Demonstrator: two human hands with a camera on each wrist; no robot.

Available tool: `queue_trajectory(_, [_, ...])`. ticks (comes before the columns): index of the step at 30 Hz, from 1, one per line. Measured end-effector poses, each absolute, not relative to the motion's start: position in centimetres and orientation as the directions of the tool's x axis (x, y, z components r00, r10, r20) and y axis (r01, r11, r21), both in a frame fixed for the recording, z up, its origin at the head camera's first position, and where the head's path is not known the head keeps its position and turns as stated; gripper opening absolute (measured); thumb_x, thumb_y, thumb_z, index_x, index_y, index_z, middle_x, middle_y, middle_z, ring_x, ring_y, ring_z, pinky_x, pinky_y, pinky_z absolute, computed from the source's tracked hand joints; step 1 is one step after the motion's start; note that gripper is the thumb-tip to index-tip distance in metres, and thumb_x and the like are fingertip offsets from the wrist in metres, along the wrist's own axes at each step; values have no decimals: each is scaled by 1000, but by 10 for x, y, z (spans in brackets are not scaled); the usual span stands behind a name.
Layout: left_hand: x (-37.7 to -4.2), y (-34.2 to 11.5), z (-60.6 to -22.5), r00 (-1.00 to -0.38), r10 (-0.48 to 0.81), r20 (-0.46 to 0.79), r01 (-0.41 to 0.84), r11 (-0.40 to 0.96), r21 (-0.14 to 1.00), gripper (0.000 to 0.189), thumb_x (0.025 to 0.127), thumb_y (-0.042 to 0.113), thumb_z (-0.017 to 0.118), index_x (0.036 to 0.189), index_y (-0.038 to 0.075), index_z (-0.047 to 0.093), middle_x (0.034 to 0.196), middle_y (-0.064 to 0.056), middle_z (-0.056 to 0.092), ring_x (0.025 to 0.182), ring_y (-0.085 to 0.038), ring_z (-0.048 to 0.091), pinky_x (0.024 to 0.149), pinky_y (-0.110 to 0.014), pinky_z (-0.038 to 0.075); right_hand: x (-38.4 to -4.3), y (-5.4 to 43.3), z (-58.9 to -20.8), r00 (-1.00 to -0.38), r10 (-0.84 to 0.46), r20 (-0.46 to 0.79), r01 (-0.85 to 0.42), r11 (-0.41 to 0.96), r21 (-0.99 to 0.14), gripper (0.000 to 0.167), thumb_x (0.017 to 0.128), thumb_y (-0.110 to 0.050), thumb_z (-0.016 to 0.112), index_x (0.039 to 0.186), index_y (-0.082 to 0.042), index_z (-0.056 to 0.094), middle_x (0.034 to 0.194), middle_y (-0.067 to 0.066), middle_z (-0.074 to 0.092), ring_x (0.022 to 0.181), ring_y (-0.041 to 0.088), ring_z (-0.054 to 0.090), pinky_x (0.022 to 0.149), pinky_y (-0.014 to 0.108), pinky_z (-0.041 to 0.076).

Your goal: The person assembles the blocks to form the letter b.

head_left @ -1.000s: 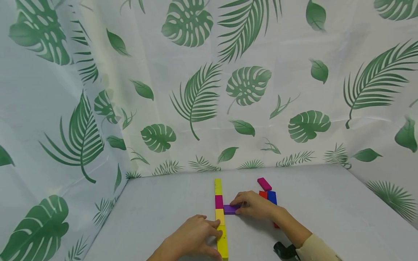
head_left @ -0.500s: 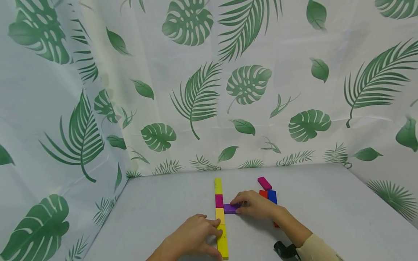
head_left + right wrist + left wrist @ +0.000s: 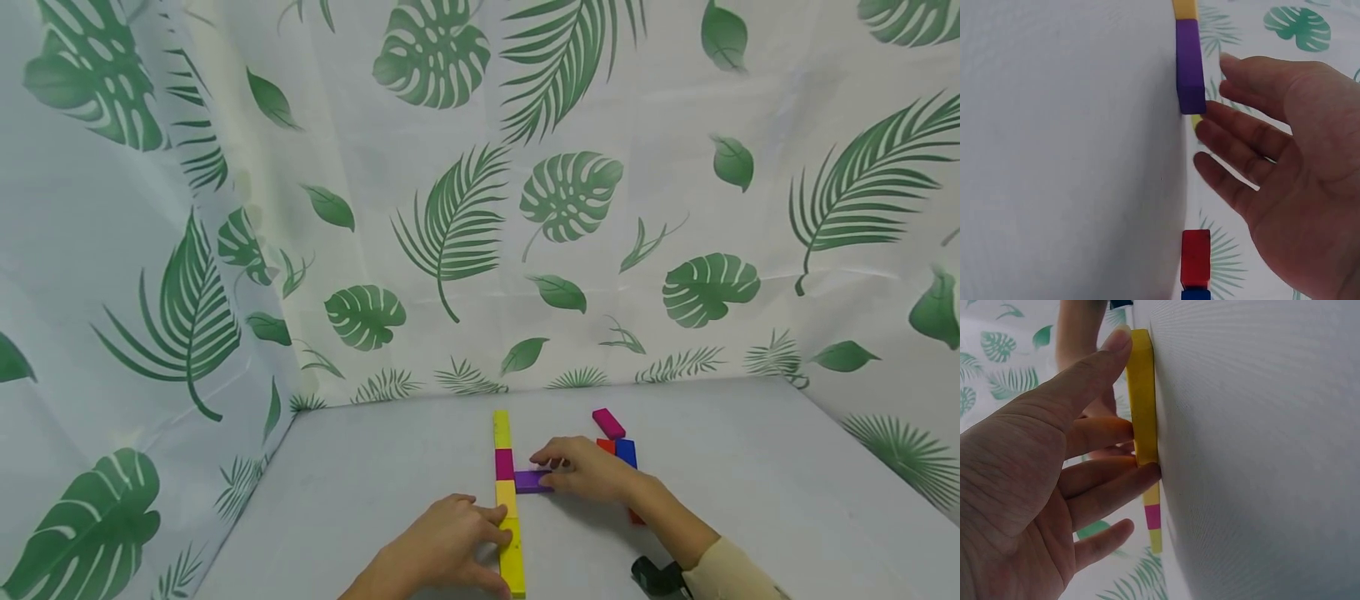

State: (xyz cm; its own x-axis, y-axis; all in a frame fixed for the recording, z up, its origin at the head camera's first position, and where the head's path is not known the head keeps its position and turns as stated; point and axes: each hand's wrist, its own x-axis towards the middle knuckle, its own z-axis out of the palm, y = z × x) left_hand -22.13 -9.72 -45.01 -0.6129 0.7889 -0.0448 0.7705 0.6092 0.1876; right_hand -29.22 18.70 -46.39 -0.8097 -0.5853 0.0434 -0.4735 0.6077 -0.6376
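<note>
Bottom centre, the left hand (image 3: 450,537) lays loose fingers against the lowest yellow block (image 3: 512,567), seemingly bracing the column (image 3: 504,464); up and right, the purple block (image 3: 529,482) lies crosswise against that braced line, and the right hand (image 3: 588,471), loosely spread at its right end, grips nothing.

A yellow block (image 3: 513,573) lies end to end with an amber block (image 3: 506,494), magenta block (image 3: 505,465) and pale-yellow block (image 3: 502,429) in one straight row; a purple block (image 3: 528,482) lies flat at right angles, its end beside the amber-magenta seam.
</note>
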Motion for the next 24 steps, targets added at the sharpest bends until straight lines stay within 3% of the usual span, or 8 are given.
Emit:
queue_trajectory(8, [-220,-97,-449,-613,788,-52,770,611,182,63,80,72,74,129,32,74,140,8,67,123,-4,66,109,-44,52,-295,198,-457,-838,-523,155,-505,637,-582,39,99,-28,72,135,-13,69,129,5,70,113,24,64,92,37,60])
queue_trajectory(16, [-220,-99,-449,-603,797,-35,782,600,169,63,80,71,75,129,31,75,139,7,68,121,-4,67,109,-43,53,-300,221,-448,-875,-444,192,-468,675,-570,40,97,-25,75,135,-14,68,130,8,68,111,25,65,87,27,59])
queue_trajectory(24, [-221,-98,-449,-602,798,-34,783,598,174,64,80,71,76,130,31,74,140,7,67,123,-5,66,109,-42,52,-301,243,-444,-850,-486,202,-509,662,-550,35,97,-22,74,131,-11,71,123,8,71,105,25,64,84,25,58])
